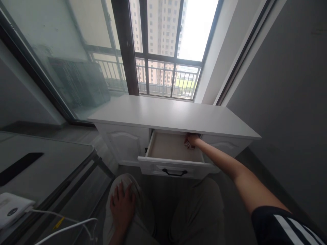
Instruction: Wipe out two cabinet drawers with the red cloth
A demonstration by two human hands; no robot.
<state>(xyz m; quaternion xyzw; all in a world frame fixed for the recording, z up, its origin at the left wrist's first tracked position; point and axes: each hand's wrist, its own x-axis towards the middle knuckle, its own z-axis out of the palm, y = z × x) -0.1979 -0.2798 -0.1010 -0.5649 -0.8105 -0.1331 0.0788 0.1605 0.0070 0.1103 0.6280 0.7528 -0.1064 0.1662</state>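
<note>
A small red and white thing (189,144) sits in the back right corner of the open drawer (171,149). The right hand (192,139) has its grip closed on it. The drawer sticks out of a white cabinet (176,117) under the window (163,47). The left hand (122,206) lies flat and spread on the person's knee, well below the drawer

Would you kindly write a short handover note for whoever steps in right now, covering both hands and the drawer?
Right hand: reached into the back right corner of the open white cabinet drawer, fingers on a small reddish-and-white item; whether it is gripped cannot be told.
Left hand: lying flat on the left knee, holding nothing.
Done: drawer pulled out by its black handle.
Left: the item is not yet out; drawer not yet shut.
</note>
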